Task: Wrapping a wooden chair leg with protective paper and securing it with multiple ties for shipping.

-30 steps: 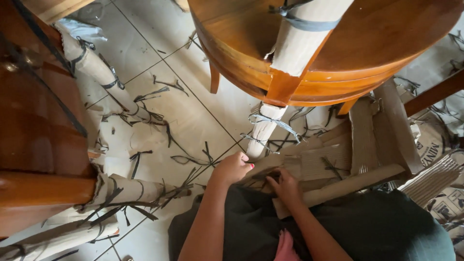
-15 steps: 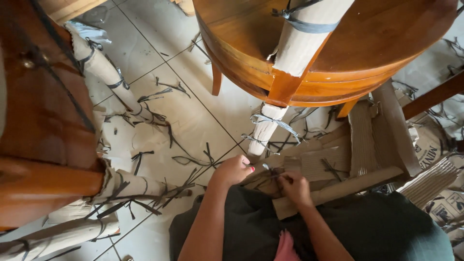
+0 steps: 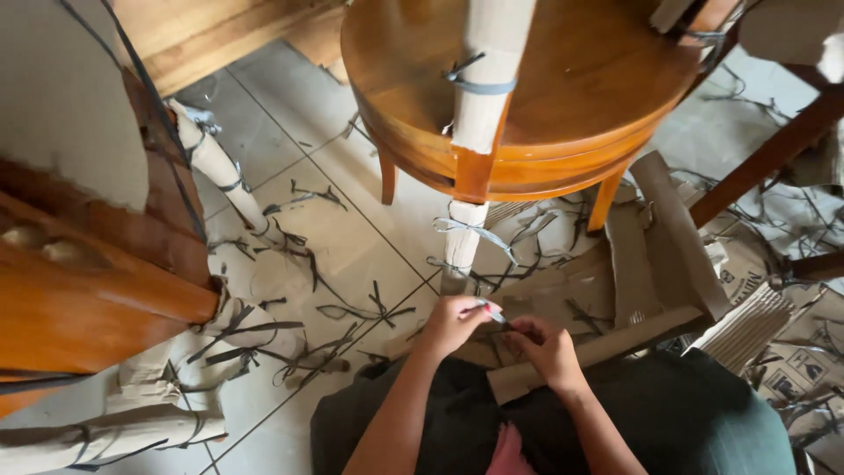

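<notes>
The floor is of pale square tiles with dark joints, and it is covered with many cut dark straps and pieces of cardboard. The person sits low at the near side, with dark trousers visible at the bottom. The left hand is closed around a small tool with a light tip, and I cannot tell what kind of tool it is. The right hand is just beside it, with fingers curled down on a cardboard strip that lies across the lap and goes to the right. Both hands are near each other in the middle near part of the scene. Just beyond them stands a round wooden table, warm orange-brown in colour. Its near leg is wrapped in paper and tied with grey straps. At the left is more brown furniture, also partly wrapped in paper and bound with straps. At the far right a dark wooden bar goes diagonally, and flat corrugated sheets lie on the floor at the near right.
</notes>
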